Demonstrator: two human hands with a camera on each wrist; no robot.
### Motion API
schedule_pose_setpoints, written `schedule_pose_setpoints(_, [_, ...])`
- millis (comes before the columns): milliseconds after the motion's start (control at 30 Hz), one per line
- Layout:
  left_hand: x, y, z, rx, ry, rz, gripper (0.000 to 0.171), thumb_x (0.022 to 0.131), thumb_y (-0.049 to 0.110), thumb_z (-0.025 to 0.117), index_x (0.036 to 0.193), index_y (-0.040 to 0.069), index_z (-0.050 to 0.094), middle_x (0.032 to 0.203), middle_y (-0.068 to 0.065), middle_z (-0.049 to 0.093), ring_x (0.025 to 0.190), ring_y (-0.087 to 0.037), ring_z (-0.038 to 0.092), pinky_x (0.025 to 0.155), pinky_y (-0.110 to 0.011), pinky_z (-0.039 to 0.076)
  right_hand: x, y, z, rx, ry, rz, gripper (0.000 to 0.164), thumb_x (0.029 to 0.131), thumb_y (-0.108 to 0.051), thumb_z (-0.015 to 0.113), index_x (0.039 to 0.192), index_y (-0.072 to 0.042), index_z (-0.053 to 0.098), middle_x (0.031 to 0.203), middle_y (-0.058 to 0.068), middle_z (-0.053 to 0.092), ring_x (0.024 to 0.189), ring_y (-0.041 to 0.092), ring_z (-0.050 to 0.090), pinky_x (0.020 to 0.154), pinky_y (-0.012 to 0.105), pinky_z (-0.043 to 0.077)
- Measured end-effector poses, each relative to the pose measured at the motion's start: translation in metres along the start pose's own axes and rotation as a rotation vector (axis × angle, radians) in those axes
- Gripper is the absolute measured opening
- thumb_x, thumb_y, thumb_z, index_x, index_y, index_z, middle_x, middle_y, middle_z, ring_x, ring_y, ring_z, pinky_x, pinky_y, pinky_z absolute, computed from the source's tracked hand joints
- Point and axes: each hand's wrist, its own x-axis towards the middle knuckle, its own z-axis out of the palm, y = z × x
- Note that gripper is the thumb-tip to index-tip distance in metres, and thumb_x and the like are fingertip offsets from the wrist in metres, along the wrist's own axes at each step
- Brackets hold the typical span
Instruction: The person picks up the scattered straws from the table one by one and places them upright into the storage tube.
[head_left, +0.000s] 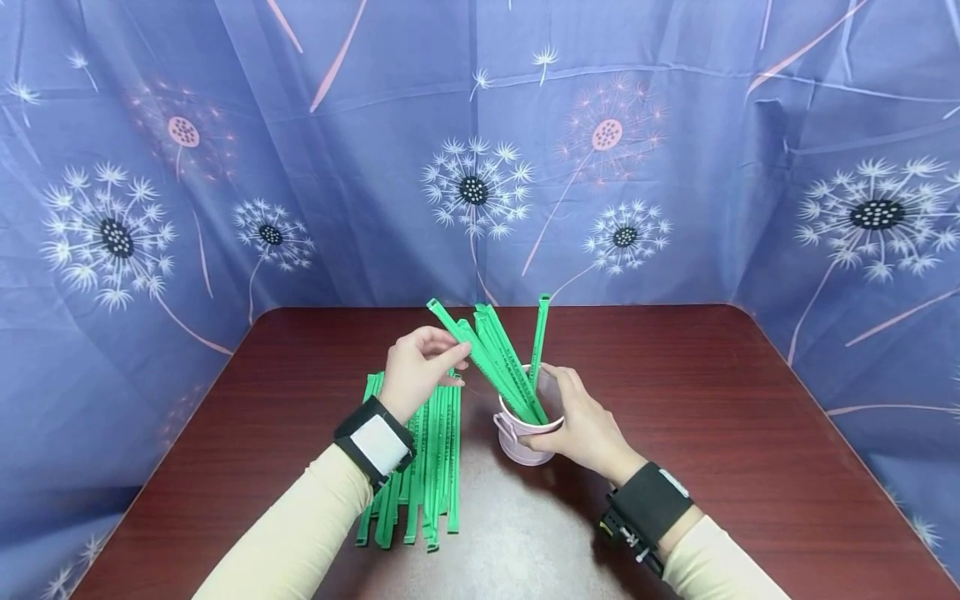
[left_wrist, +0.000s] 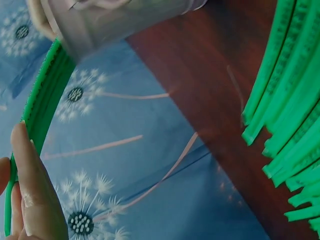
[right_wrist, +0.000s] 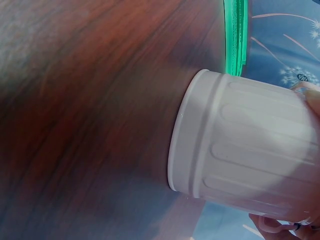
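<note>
A small pale pink bucket [head_left: 522, 452] with a loop handle stands on the table, holding several long, flat green stick packets [head_left: 501, 354] with dark print. My right hand [head_left: 592, 425] grips the bucket round its rim from the right; its fluted wall fills much of the right wrist view. Between thumb and fingers, my left hand [head_left: 418, 368] pinches a green stick packet [head_left: 444, 315] that leans left, its lower end inside the bucket among the others. In the left wrist view the fingers [left_wrist: 35, 185] lie along the packet. One packet [head_left: 539, 333] stands apart, nearly upright, at the bucket's right side.
More green stick packets [head_left: 431, 467] lie side by side in a pile on the table, left of the bucket and partly under my left forearm. The dark red wooden table [head_left: 720, 375] backs onto a blue dandelion-print cloth [head_left: 375, 183].
</note>
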Motion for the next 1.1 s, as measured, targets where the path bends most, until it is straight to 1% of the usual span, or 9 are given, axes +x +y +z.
schedule_pose_setpoints(100, [-0.002,-0.006,0.007,0.040,0.001,-0.008,0.018,0.087,0.011,0.075,0.097,-0.001,0.066,0.090,-0.020,0.074,0.067,-0.011,0.071,0.060,-0.039,0.065,0.000,0.000,0.000,0.000,-0.001,-0.002,0.102,0.066,-0.044,0.087,0.149,-0.018,0.034,0.144,0.000,0.044,0.111,0.025,0.064,0.079,0.050,0.057])
schedule_pose_setpoints(233, [-0.003,-0.012,0.015,0.085,-0.006,0.009,0.016,0.086,0.010,0.076,0.093,-0.001,0.067,0.085,-0.017,0.075,0.063,-0.015,0.071,0.056,-0.037,0.064,0.001,0.000,0.001,0.002,-0.003,-0.002,0.102,0.066,-0.045,0.087,0.149,-0.018,0.033,0.144,0.000,0.044,0.112,0.025,0.064,0.080,0.050,0.058])
schedule_pose_setpoints(300, [-0.005,-0.013,0.017,0.105,-0.013,0.009,0.016,0.085,0.010,0.077,0.093,0.000,0.067,0.084,-0.016,0.075,0.061,-0.016,0.071,0.056,-0.038,0.064,0.001,0.000,0.001,0.002,-0.003,-0.001,0.102,0.066,-0.045,0.087,0.149,-0.019,0.033,0.144,0.000,0.044,0.112,0.025,0.063,0.080,0.050,0.058])
schedule_pose_setpoints(433, [-0.007,-0.013,0.022,0.164,-0.029,0.002,0.016,0.086,0.012,0.077,0.094,0.001,0.068,0.084,-0.015,0.075,0.063,-0.019,0.072,0.053,-0.033,0.063,0.001,0.000,0.001,0.002,0.000,-0.006,0.101,0.066,-0.045,0.087,0.149,-0.020,0.034,0.144,0.000,0.044,0.112,0.025,0.063,0.080,0.050,0.058])
schedule_pose_setpoints(567, [-0.009,-0.014,0.026,0.189,-0.056,-0.001,0.017,0.087,0.012,0.075,0.095,-0.001,0.067,0.086,-0.017,0.075,0.067,-0.021,0.072,0.051,-0.030,0.061,0.000,0.001,0.002,0.000,0.006,-0.012,0.101,0.066,-0.045,0.087,0.148,-0.020,0.034,0.144,0.000,0.045,0.113,0.026,0.064,0.081,0.051,0.058])
schedule_pose_setpoints(700, [-0.009,-0.015,0.028,0.198,-0.067,-0.001,0.018,0.088,0.013,0.075,0.095,-0.001,0.067,0.086,-0.019,0.074,0.068,-0.022,0.072,0.050,-0.029,0.061,0.000,0.001,0.001,0.001,0.009,-0.013,0.101,0.067,-0.045,0.087,0.148,-0.019,0.034,0.143,0.001,0.045,0.112,0.026,0.064,0.081,0.051,0.058])
schedule_pose_setpoints(800, [-0.009,-0.016,0.029,0.202,-0.065,-0.007,0.018,0.087,0.014,0.075,0.095,0.000,0.067,0.088,-0.022,0.074,0.072,-0.030,0.073,0.050,-0.029,0.061,0.000,0.001,0.001,0.000,0.008,-0.015,0.101,0.067,-0.045,0.087,0.148,-0.019,0.034,0.143,0.002,0.045,0.111,0.027,0.065,0.079,0.051,0.058])
schedule_pose_setpoints(900, [-0.009,-0.017,0.030,0.208,-0.056,-0.009,0.018,0.087,0.015,0.076,0.095,0.000,0.067,0.087,-0.021,0.074,0.075,-0.034,0.074,0.049,-0.028,0.060,0.000,0.002,0.001,-0.002,0.007,-0.017,0.101,0.067,-0.046,0.087,0.148,-0.018,0.035,0.143,0.003,0.046,0.110,0.028,0.065,0.079,0.051,0.058])
schedule_pose_setpoints(1100, [-0.009,-0.019,0.030,0.225,-0.060,0.007,0.019,0.087,0.015,0.076,0.094,0.000,0.067,0.086,-0.021,0.074,0.072,-0.033,0.074,0.048,-0.030,0.060,0.000,0.001,0.002,-0.005,0.015,-0.020,0.100,0.066,-0.046,0.087,0.148,-0.019,0.035,0.144,0.002,0.046,0.110,0.028,0.065,0.078,0.050,0.058])
